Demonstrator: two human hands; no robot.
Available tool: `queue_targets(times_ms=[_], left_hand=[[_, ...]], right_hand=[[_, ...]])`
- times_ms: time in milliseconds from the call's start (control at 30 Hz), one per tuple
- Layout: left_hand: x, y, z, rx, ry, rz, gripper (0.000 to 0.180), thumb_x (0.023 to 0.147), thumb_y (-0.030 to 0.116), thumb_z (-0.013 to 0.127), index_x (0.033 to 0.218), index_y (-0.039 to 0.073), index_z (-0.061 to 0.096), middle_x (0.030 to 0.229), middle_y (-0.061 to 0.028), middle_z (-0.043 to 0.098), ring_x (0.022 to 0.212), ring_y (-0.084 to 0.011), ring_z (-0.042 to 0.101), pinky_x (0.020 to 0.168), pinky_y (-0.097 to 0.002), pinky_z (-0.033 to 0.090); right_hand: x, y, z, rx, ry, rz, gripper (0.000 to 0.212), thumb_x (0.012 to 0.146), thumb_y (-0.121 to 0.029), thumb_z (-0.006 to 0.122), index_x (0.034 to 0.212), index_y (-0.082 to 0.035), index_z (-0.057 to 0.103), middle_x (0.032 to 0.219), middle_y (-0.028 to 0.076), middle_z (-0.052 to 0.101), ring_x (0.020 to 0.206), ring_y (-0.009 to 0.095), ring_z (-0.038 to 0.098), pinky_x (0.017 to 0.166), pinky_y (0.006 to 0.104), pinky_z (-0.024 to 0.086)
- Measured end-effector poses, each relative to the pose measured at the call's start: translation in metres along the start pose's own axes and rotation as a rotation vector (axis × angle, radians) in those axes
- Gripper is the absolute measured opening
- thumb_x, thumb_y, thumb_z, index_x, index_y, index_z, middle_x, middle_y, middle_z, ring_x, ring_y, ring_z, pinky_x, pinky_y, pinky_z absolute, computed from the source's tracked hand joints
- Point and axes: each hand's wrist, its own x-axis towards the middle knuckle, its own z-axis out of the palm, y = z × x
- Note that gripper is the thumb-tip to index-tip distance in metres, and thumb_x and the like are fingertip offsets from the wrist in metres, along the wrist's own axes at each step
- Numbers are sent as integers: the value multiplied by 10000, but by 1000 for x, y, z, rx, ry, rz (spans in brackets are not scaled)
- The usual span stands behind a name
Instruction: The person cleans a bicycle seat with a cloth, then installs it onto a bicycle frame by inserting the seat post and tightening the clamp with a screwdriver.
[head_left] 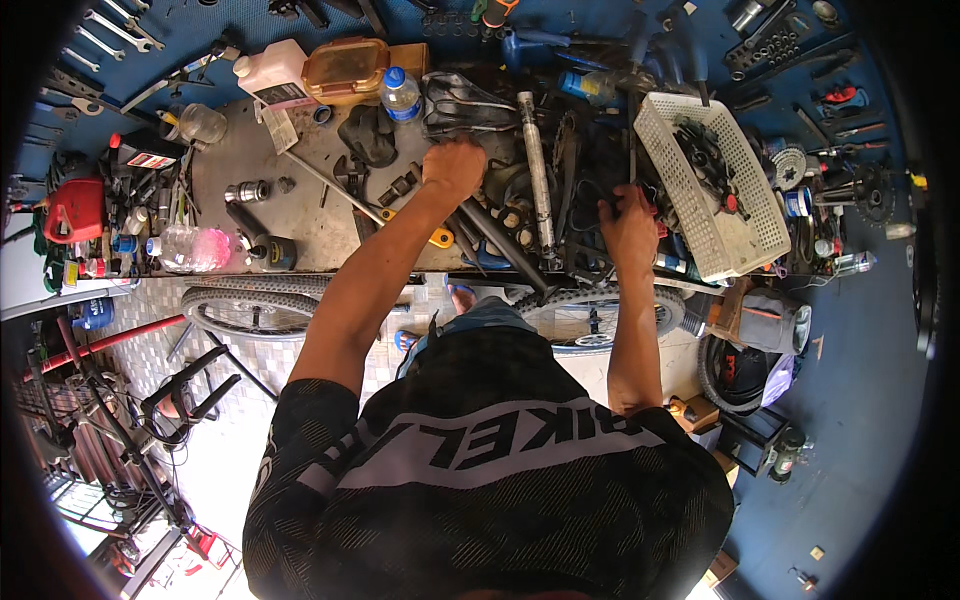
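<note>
On grey workbench (310,228): dark tube (505,246), silver cylindrical part (247,191), clear bottle (186,247), white basket (692,228).

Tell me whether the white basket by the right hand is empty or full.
Partly filled: dark parts lie heaped in the white basket, a red piece among them, while bare bottom shows at its near end.

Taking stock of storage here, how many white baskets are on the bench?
1: the white basket, toward the right of the bench, beside the right hand.

A red jug (85,205) sits at far left, wrenches (121,36) hang on the blue wall (225,20), and a bottle (401,100) (blue-capped) stands beside an amber-lidded box (345,68).
</note>
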Motion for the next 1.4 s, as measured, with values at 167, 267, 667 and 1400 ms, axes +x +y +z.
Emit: queue_targets(times_ms=[167,267,667,1400], left_hand=[[-13,-18,-5,-518,278,-166,276,854,284,713,956,29,745,859,-121,711,848,-290,726,736,-416,568],[-35,-46,1,-1107,292,-287,278,895,301,733,892,23,731,655,-37,629,627,-174,641,564,-337,482],[-85,-64,14,-1786,268,-603,361,900,348,785,789,24,671,615,25,496,470,-73,410,429,-263,324],[-223,-82,-18,-1931,575,-401,137,957,134,647,1004,5,654,717,-7,563,574,-82,476,513,-247,377]], right_hand=[[18,1,19,-260,113,-240,232,869,-255,717,1040,-103,676,1065,148,676,886,395,672,763,507,549],[36,6,16,-57,229,-235,163,894,-219,687,973,-77,679,956,150,682,832,373,664,746,463,541],[80,-83,-74,1583,70,238,326,1026,-279,614,1121,29,660,1089,64,687,1056,143,612,941,295,465],[-56,-282,10,601,-1,-901,513,858,-260,753,1339,-130,626,1266,191,585,1137,364,581,970,445,480]])
